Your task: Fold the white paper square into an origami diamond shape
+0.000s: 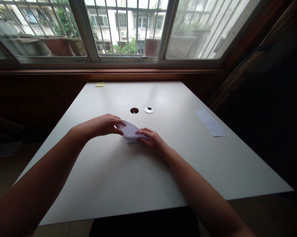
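Note:
Between my hands, low over the middle of the white table, is a folded piece of white paper (130,129). Its upper left edge is pinched by my left hand (110,124), with the thumb below and the fingers above. On the right end of the paper, my right hand (150,137) is closed, thumb underneath and fingers curled over the top. A lower flap of the paper reaches down close to the tabletop. How the folds run under the fingers is hidden.
The white table (109,184) stands below a barred window. Behind the paper are a round hole (134,111) and a silvery ring-shaped cover (148,110). Another white paper sheet (210,123) lies at the right, and yellow strips (99,84) sit at the far left edge.

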The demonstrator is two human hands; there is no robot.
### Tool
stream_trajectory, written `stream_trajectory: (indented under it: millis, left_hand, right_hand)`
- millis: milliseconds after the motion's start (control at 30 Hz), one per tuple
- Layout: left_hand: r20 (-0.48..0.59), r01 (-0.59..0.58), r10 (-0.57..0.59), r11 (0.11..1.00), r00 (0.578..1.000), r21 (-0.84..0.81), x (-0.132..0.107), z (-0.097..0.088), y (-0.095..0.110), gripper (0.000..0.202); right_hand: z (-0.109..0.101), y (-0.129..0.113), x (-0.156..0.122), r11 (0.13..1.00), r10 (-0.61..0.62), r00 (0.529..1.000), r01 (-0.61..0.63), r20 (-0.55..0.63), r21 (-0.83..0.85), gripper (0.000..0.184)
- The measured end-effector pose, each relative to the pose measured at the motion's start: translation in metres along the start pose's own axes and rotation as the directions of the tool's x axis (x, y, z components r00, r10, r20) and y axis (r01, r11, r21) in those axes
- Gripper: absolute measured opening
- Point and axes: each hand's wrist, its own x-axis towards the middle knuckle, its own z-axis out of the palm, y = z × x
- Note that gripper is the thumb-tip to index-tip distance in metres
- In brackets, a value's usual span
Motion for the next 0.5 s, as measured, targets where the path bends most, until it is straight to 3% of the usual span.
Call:
stream_trajectory:
  millis: [133,300,500]
  left_hand:
    - [0.031,0.031,-0.031,0.999,0.999,-0.017,0.005,-0.003,-0.009,0.021]
    - [0.011,0.148,-0.148,0.989,0.989,0.004,0.006,-0.008,-0.012,0.020]
    - [-0.189,0.211,-0.211,0.977,0.959,-0.022,0.005,0.007,-0.012,0.044]
  right_hand:
    - [0.001,0.004,-0.001,0.999,0.033,0.999,-0.032,-0.020,0.024,0.020]
    - [-0.001,0.012,-0.002,0.992,0.127,0.990,-0.125,-0.065,0.022,0.020]
    - [-0.005,0.012,0.000,0.979,0.185,0.979,-0.190,-0.082,-0.069,0.011]
